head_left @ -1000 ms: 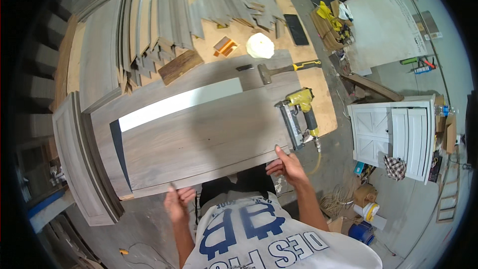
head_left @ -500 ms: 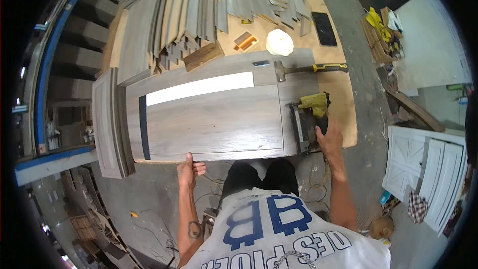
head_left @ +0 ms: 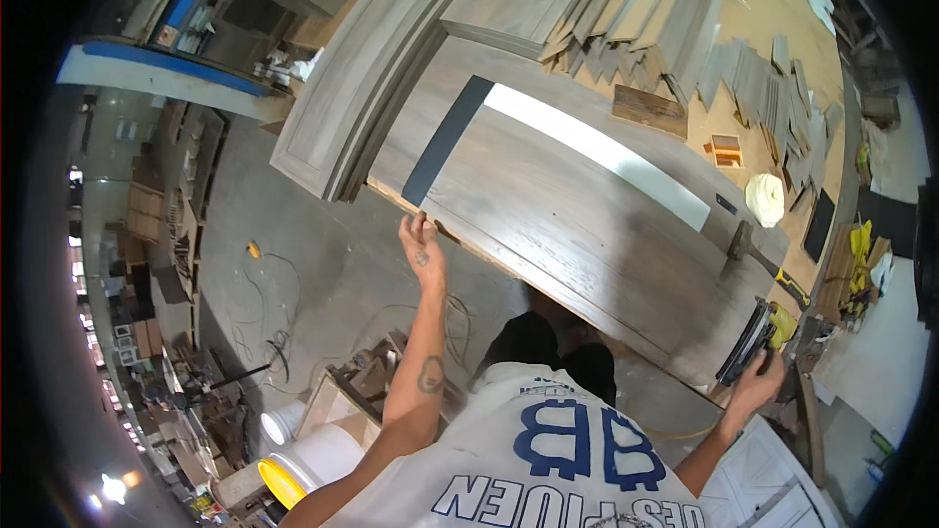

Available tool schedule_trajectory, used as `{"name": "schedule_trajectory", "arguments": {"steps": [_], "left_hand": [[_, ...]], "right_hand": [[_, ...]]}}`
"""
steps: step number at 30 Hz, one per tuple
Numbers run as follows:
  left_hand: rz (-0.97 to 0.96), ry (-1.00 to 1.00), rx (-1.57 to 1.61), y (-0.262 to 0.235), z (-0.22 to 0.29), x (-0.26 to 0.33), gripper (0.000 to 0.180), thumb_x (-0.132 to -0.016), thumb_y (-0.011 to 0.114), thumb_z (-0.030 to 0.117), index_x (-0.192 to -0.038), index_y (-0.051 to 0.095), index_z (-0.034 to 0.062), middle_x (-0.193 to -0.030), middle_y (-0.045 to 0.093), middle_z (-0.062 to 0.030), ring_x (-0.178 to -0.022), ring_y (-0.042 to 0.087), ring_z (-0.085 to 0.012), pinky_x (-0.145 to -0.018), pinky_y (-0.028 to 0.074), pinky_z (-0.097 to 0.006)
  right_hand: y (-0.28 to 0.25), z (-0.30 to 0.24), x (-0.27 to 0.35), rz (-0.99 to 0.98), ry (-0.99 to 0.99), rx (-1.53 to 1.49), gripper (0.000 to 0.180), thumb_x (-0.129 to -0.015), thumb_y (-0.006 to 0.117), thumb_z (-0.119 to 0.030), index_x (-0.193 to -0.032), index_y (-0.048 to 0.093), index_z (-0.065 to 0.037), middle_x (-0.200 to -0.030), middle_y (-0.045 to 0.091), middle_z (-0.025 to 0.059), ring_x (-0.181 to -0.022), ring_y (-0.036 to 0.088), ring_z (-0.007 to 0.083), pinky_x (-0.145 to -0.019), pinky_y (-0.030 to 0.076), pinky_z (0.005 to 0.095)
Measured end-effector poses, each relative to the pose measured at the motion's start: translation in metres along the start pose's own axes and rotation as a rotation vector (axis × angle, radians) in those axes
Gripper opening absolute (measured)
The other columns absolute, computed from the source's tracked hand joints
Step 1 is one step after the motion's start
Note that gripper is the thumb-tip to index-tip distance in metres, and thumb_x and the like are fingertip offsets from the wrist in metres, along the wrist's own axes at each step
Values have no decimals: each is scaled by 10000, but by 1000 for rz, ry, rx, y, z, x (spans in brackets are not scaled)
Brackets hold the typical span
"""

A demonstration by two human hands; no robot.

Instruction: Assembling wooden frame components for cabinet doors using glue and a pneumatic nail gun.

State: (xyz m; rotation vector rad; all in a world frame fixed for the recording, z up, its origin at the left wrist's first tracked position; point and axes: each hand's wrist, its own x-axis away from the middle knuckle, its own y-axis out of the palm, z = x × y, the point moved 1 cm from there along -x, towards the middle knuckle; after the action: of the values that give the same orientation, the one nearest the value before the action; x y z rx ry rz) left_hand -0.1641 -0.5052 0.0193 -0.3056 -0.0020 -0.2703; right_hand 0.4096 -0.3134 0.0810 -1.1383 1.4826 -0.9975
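A grey-stained wooden cabinet door panel [head_left: 577,225] lies flat on the workbench [head_left: 743,127]. My left hand [head_left: 421,246] grips the panel's near left corner. Farther right, my right hand [head_left: 755,383] holds a yellow and black nail gun [head_left: 753,337] at the panel's near right corner. A white strip and a dark strip show along the panel's far and left sides.
A stack of finished door frames [head_left: 362,78] leans at the bench's left end. Loose grey wood strips [head_left: 626,10], a hammer [head_left: 748,244], a tape roll [head_left: 765,198] and small wood blocks [head_left: 726,149] lie beyond the panel. Buckets [head_left: 293,460] and cables sit on the floor.
My view has swung left and tilted, so the bench now runs diagonally. My left hand moved to the panel's left corner. My right hand stays on the nail gun.
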Motion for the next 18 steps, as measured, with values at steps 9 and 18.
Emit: {"name": "schedule_trajectory", "arguments": {"steps": [9,18], "left_hand": [[140,-32,207,19,2,0,603,-1030,450,200,-1508,139,4,-1382,506,-178,-1263,486,-290,-1074,385,-403],[196,-44,243,17,4,-8,600,-1043,397,365,-1473,246,-24,-1275,568,-121,-1201,494,-237,-1025,373,-384]], "right_hand": [[52,-116,70,-276,131,-569,379,-936,618,-190,-1226,588,51,-1088,644,181,-989,623,227,-856,504,347],[56,-109,50,-361,193,-580,363,-956,588,-177,-1219,583,74,-1135,647,177,-1044,606,233,-955,442,330]]}}
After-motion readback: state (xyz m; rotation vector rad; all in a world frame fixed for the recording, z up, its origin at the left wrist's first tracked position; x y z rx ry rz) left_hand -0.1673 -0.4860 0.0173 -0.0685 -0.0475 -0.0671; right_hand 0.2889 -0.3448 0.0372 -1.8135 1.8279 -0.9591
